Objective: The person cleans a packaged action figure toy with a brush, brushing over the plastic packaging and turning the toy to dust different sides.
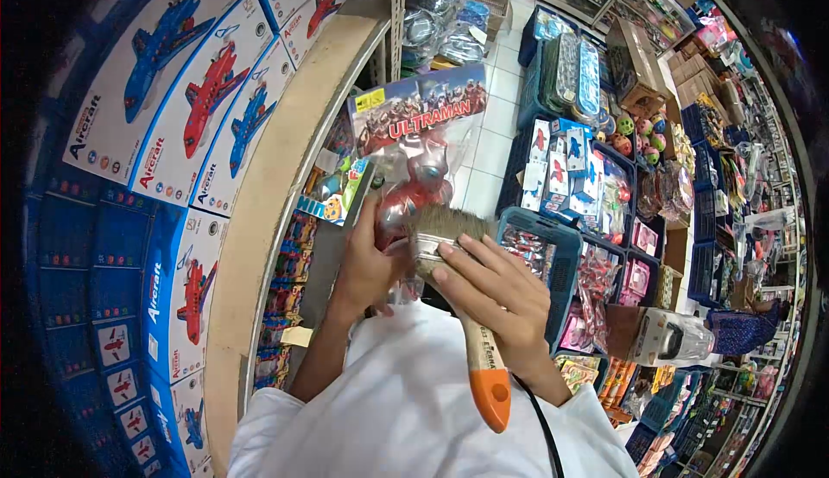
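Just off the front edge of the shelf (263, 184), held up before a white shirt (432, 392), is a bagged Ultraman toy (423, 176), red and silver, with its printed card (421, 115) at the far end. Left hand (367, 258) has it, fingers and thumb curled round the near part of the bag. Right hand (508, 301) is gripping a wide brush (481, 348) (orange tip, pale handle with some lettering), fingers laid flat across the metal band; its thumb is hidden, so can't say how that sits. The bristles (453, 219) overlap the toy's lower right side, though I honestly can't tell how hard they press, if at all.

Big Aircraft boxes (207, 98) stand in a row along the shelf, back from that front edge. Over on the other side, a teal crate (566, 301) sits near the right hand, small packets showing by its far corner. Beyond it there are more crates of toys, plus a bunch of colourful balls (639, 137). A black cord (544, 426) runs down the shirt beside the brush's tip.
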`<state>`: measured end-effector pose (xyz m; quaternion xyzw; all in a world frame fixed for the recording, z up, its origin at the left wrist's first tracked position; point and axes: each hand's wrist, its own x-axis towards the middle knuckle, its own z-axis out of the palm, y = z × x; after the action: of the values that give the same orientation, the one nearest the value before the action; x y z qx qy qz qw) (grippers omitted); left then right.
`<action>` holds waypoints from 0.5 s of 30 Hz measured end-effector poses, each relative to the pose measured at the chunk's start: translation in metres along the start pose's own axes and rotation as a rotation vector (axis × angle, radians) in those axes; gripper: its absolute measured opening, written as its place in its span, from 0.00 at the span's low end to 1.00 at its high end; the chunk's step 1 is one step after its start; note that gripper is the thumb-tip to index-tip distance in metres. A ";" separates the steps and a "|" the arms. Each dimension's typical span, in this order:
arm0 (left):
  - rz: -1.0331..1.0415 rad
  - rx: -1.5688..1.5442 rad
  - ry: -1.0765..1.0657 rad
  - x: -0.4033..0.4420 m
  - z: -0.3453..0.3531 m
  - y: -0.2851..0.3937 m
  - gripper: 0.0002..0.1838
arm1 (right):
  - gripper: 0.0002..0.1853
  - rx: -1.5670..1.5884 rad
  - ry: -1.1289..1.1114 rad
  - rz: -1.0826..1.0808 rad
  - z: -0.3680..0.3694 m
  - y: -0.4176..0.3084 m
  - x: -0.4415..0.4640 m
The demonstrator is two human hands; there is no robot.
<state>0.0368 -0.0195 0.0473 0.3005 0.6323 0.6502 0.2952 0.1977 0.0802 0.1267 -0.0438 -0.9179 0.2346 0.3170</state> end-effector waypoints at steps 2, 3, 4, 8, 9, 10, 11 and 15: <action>0.080 0.032 0.046 0.003 -0.003 -0.013 0.34 | 0.21 0.048 0.032 -0.008 -0.003 0.002 -0.002; -0.152 -0.159 -0.017 0.006 -0.009 -0.022 0.34 | 0.21 0.127 0.020 -0.044 -0.006 0.003 -0.003; -0.150 -0.160 -0.020 0.010 -0.009 -0.028 0.34 | 0.21 0.123 0.021 -0.045 -0.006 0.004 -0.003; 0.014 -0.216 -0.002 0.000 -0.002 0.001 0.35 | 0.19 0.104 -0.015 -0.043 -0.010 0.010 -0.001; 0.046 -0.149 -0.056 0.000 -0.004 0.005 0.35 | 0.19 0.128 0.011 -0.012 -0.009 0.015 -0.003; 0.077 -0.081 -0.106 -0.001 -0.007 0.008 0.35 | 0.18 0.153 0.034 0.018 -0.010 0.019 -0.003; 0.031 -0.060 -0.152 -0.002 -0.010 0.013 0.35 | 0.18 0.193 0.024 0.050 -0.016 0.020 0.000; 0.071 -0.046 -0.193 -0.002 -0.009 0.011 0.35 | 0.18 0.245 0.053 0.062 -0.017 0.022 0.001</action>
<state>0.0307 -0.0271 0.0576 0.3770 0.5749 0.6426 0.3383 0.2051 0.1063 0.1290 -0.0391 -0.8718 0.3534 0.3369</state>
